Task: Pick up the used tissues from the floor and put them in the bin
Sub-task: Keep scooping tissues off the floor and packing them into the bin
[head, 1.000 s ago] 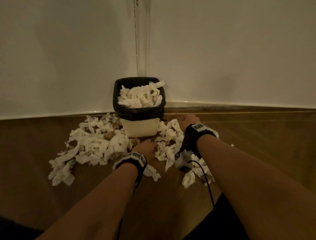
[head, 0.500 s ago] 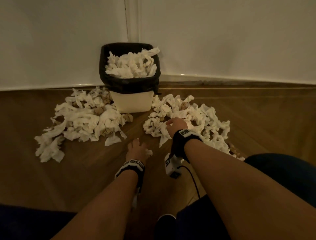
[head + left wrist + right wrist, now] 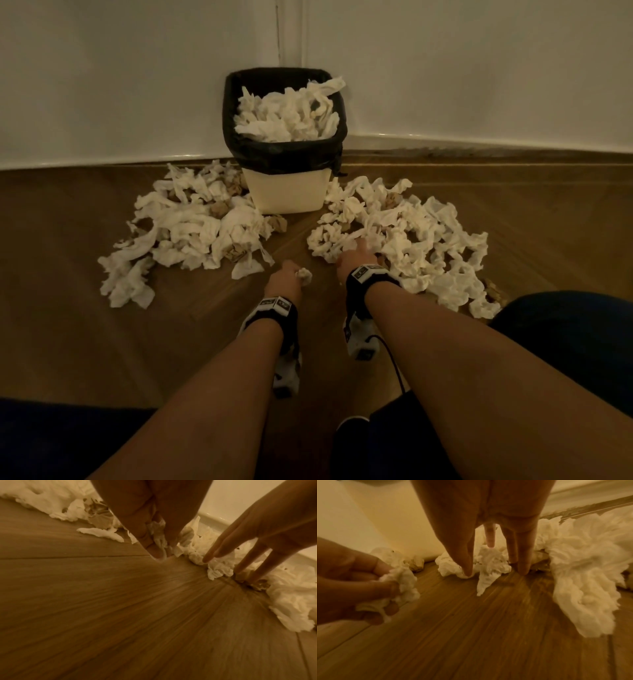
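Observation:
A cream bin with a black liner stands in the wall corner, heaped with white tissues. Crumpled tissues lie in a left pile and a right pile on the wooden floor. My left hand grips a small crumpled tissue just above the floor, in front of the bin. My right hand reaches into the near edge of the right pile with straight, spread fingers pressing down around a tissue.
White walls and a skirting board close off the corner behind the bin. Brown paper scraps are mixed into the piles. My dark-clothed knee is at the right. Bare floorboards stretch between me and the piles.
My left hand has closed round a small tissue that lay on the floor. My right hand has slid further into the right pile. The view has tilted back up slightly.

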The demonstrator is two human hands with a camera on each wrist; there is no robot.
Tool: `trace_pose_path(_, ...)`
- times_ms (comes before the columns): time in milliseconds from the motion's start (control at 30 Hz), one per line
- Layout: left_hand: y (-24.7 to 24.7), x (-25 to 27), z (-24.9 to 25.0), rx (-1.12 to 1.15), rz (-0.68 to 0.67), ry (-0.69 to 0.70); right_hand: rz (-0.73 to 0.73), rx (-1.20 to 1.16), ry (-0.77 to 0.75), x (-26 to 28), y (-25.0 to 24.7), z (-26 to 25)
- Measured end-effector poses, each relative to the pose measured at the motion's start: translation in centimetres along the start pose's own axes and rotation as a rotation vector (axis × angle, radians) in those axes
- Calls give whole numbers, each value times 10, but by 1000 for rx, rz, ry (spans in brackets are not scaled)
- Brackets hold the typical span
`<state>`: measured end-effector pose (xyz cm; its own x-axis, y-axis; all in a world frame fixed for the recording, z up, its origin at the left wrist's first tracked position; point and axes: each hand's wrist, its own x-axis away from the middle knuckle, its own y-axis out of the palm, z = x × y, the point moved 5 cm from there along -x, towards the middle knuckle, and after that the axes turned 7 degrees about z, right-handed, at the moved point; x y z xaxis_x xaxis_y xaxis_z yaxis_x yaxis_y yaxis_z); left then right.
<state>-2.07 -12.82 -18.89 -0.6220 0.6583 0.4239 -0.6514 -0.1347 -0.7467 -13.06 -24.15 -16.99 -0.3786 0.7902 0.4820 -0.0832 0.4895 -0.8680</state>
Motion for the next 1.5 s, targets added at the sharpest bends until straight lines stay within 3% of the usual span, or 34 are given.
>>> trace_pose_path(133, -4, -1, -6, 19, 5, 88, -37, -104, 46, 3, -2, 4)
trace_pose_path(300, -10, 5, 4, 8, 52, 90, 266, -454, 129, 10, -38, 16)
trace_pose_path(367, -15, 10, 16, 12, 68, 71, 334, -721, 212, 15, -50, 23)
trace_pose_path(533, -41, 20, 48, 1, 132, 132, 254, -1314, 335, 33, -79, 19)
trace_pose_path(633, -67, 28, 62, 108, 183, 127, 200, -1439, 319, 46, -107, 12)
trace_pose_path(700, -85, 34, 68, 160, 218, 101, 208, -1390, 297, 60, -123, 7)
trace_pose_path(767, -105, 39, 74, 180, 255, 100, 74, -1724, 211, 74, -142, -3)
trace_pose_path(833, -127, 45, 84, 236, 252, 87, 45, -1912, 190, 86, -156, -8)
trace_pose_path(1000, -190, 64, 124, 348, 329, 283, 105, -1685, 45, 122, -199, -21)
trace_pose_path(1133, -229, 81, 150, 591, 324, 335, 94, -1792, -17, 134, -224, -30)
trace_pose_path(1267, -265, 91, 170, 498, 385, 421, 38, -1763, -62, 148, -245, -43)
trace_pose_path(1400, -286, 84, 177, 426, 390, 450, 167, -1300, -97, 139, -255, -45)
trace_pose_path(1500, -287, 71, 175, 442, 377, 418, 115, -1470, -132, 126, -250, -51)
